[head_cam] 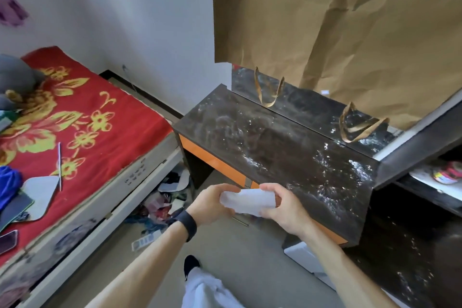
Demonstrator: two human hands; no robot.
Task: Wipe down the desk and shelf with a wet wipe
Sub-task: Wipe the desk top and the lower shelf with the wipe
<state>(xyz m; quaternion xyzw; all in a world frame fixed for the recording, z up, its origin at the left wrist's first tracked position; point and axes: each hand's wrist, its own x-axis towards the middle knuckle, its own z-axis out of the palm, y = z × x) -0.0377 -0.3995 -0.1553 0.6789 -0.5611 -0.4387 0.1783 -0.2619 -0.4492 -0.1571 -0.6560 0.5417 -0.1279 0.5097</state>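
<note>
No legible writing in view. My left hand (pixel 212 204) and right hand (pixel 282 207) each close a grip on one end of the wet wipe (pixel 247 201). It is white, creased, stretched left to right between them, held in the air just off the front edge of the dark glossy bench (pixel 275 147).

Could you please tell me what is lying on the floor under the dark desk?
Under the desk, a heap of crumpled clothes and papers lies on the floor. The desktop covers whatever lies further back.
</note>
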